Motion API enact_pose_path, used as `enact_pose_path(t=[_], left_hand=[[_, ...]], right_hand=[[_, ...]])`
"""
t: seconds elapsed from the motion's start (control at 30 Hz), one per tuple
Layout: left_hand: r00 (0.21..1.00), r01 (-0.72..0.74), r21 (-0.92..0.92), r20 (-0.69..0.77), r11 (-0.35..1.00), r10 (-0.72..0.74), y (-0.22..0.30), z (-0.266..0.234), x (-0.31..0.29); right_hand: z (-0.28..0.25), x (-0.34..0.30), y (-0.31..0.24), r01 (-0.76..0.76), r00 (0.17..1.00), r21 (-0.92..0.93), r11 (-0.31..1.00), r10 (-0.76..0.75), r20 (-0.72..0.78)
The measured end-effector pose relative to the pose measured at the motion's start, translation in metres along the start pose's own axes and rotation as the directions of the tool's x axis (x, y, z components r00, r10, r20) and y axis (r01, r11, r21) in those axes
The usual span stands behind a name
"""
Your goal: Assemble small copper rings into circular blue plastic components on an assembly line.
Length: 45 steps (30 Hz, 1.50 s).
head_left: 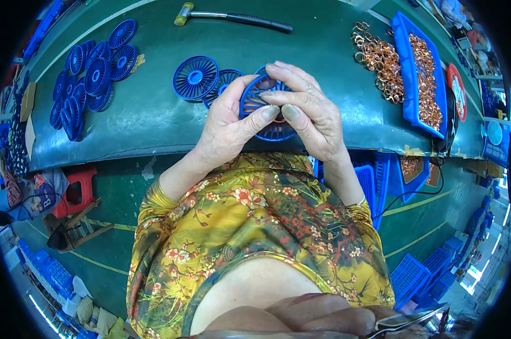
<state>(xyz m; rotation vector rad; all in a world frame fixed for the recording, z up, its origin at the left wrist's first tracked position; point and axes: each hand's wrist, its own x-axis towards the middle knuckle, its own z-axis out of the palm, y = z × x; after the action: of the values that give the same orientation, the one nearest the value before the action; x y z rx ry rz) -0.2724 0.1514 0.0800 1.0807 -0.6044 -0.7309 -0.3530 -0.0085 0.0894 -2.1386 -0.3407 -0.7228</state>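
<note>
Both hands gripped one blue disc (267, 113) above the counter's (154, 118) near edge: the left hand (228, 125) closed on its left rim, thumb across the face, and the right hand (307, 112) closed over its top and right side. Two more discs (195, 77) lay just behind it. A disc pile (89, 76) sat toward the left end, a mallet (233, 17) at the far edge, copper rings (380, 65) beside a blue tray (405, 73) at the right end.

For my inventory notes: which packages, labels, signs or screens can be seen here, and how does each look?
Round red sign or lid: far right, beyond the blue tray; red with pale marks.
Round pale blue disc: far right edge; perhaps a label, too small to tell.
No screens or packages are visible.
</note>
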Motion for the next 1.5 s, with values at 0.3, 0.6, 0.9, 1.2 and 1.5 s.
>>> enact_pose_path(t=[0.3, 0.6, 0.9, 1.2, 1.5], left_hand=[[0.997, 0.063, 0.067, -0.045, 0.996, -0.06, -0.011, -0.005, 0.002], [0.987, 0.156, -0.006, -0.033, 0.988, -0.156, -0.011, -0.005, 0.003], [0.991, 0.134, -0.036, -0.007, 0.99, -0.135, -0.014, -0.004, 0.001], [0.986, 0.125, 0.175, 0.088, 0.977, -0.142, -0.011, -0.009, -0.004], [0.989, -0.147, 0.477, 0.06, 0.866, 0.135, -0.018, -0.008, -0.004]], right_hand=[[0.005, -0.013, 0.004, -0.149, 0.989, -0.008, 0.989, 0.149, 0.002], [0.011, -0.017, 0.001, -0.272, 0.958, 0.094, 0.958, 0.279, -0.068], [0.019, -0.025, -0.001, -0.238, 0.956, -0.249, 0.939, 0.182, -0.229], [0.012, -0.028, 0.012, -0.103, 0.994, 0.042, 0.994, 0.104, -0.024], [0.025, -0.03, 0.01, -0.312, 0.883, 0.546, 0.777, 0.449, -0.136]])
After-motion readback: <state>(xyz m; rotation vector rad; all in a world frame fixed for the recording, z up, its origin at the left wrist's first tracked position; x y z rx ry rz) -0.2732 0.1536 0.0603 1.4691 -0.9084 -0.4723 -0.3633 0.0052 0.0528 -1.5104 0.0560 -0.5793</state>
